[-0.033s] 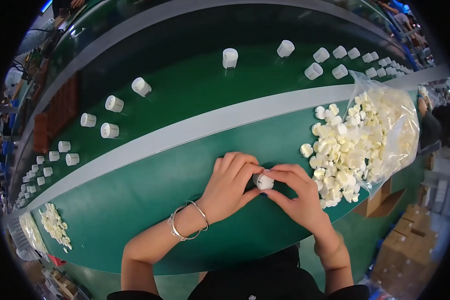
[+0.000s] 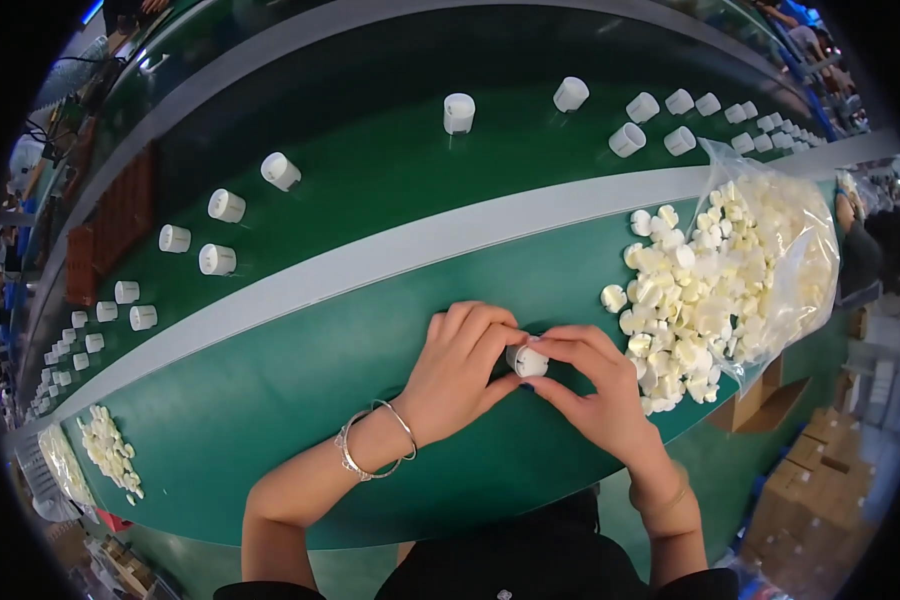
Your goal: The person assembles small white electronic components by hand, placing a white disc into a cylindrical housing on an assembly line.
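Observation:
My left hand (image 2: 458, 372), with two thin bangles at the wrist, closes its fingertips and thumb on the left side of a small white cylindrical cup (image 2: 532, 363). From the right, the index finger and thumb of my right hand (image 2: 608, 398) pinch the same cup. It is held low over the green worktable (image 2: 350, 360); whether it touches the surface I cannot tell. Fingers hide part of its wall and rim. Beside my right hand spreads a heap of small cream-white rounded pieces (image 2: 685, 330), spilling from a clear plastic bag (image 2: 805, 270).
Beyond a grey rail (image 2: 390, 252), many similar white cups (image 2: 459, 113) stand spaced along a green conveyor belt (image 2: 390, 180). A smaller pile of pale pieces (image 2: 110, 450) and another bag (image 2: 63, 465) lie at the table's left end. Cardboard boxes (image 2: 805, 490) stand on the floor at right.
The cups on the left part of the belt sit very slightly further left. Both hands keep the same hold on the white cup.

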Available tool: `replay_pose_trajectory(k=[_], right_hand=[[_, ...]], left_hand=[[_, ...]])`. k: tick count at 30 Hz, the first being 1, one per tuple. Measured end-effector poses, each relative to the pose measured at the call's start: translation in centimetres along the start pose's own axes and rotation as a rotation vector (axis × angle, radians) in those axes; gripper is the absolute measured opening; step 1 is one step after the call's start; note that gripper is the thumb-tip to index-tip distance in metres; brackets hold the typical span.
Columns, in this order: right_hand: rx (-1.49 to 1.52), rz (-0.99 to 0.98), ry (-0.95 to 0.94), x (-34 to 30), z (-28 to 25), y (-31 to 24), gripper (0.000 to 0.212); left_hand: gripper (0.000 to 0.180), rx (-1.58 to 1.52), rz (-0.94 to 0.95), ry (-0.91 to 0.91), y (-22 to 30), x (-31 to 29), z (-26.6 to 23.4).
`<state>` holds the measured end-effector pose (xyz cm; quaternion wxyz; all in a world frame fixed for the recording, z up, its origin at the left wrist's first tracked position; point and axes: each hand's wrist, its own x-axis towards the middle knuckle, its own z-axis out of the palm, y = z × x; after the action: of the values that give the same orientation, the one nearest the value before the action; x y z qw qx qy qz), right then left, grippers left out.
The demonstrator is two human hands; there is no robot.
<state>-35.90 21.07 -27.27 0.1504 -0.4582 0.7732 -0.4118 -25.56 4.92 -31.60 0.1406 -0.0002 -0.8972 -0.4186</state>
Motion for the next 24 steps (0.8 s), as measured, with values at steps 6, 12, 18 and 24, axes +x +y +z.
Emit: replay_pose_trajectory(k=[6,12,18,24], right_hand=[[0.185,0.171,-0.125,0.5,-0.2,-0.1,0.036],[0.573,0.42,-0.079,0.6,1.5,0.8,0.018],[0.583,0.446,-0.092,1.2,1.9,1.8,0.014],[0.528,0.455,-0.075,1.5,2.1,1.3,0.015]], left_hand=[[0.039,0.005,-0.004,0.007,-0.2,-0.2,0.3],[0.043,0.008,0.002,0.021,-0.2,0.0,0.5],[0.042,0.012,-0.013,0.009,-0.5,0.2,0.5],[0.043,0.031,-0.002,0.005,-0.7,-0.1,0.5]])
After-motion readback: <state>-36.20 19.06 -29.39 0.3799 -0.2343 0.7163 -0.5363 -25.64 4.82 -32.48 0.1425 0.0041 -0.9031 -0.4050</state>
